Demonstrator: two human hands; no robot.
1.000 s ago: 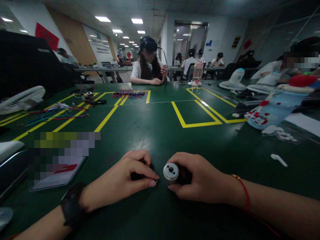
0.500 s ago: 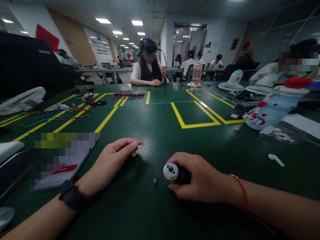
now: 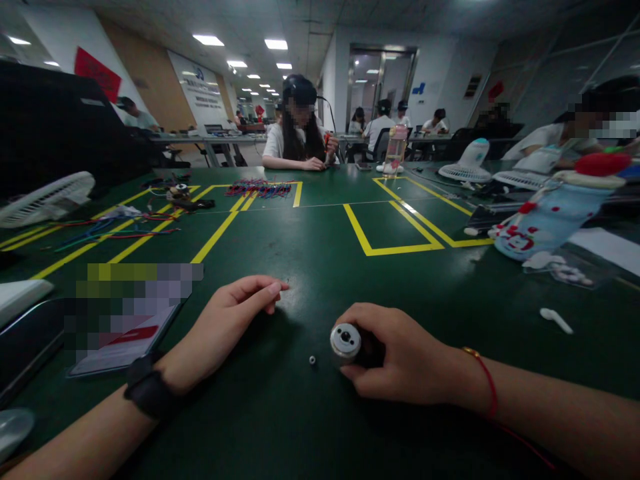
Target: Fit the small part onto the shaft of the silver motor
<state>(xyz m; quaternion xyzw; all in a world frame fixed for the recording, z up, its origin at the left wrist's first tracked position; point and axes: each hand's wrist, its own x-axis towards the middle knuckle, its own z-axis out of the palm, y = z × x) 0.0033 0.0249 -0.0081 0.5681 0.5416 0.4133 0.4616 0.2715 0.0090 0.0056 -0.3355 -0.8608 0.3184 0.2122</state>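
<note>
Right hand (image 3: 400, 357) wrapped around a small silver motor (image 3: 345, 341), thumb and fingers pressed against its barrel, round end face with the dark centre hole turned toward the camera; motor resting low on the green desk (image 3: 320, 247), near the front edge; grip looks firm enough, best kept that way so the barrel cannot roll.

Left hand (image 3: 227, 320) lying loose on the desk, fingers half extended and together, fingertips (image 3: 273, 289) reaching toward a very small dark speck (image 3: 289, 280) just beyond them; holding nothing, as far as can be seen; speck too small to identify.

Tiny pale ring-like part (image 3: 312, 360) lying free on the desk just left of the motor, apart from both hands; easily flicked away or lost against the mat, so better picked with fingertip and nail than swept; safest to bring it straight to the end face with the motor held motionless and the face kept in view.

Further off: phone (image 3: 125, 333) to the left beside the watch-bearing wrist, white earbud (image 3: 556, 320) to the right, coloured wires (image 3: 260, 189) across the desk near a seated person (image 3: 297, 133); none close enough to interfere.
</note>
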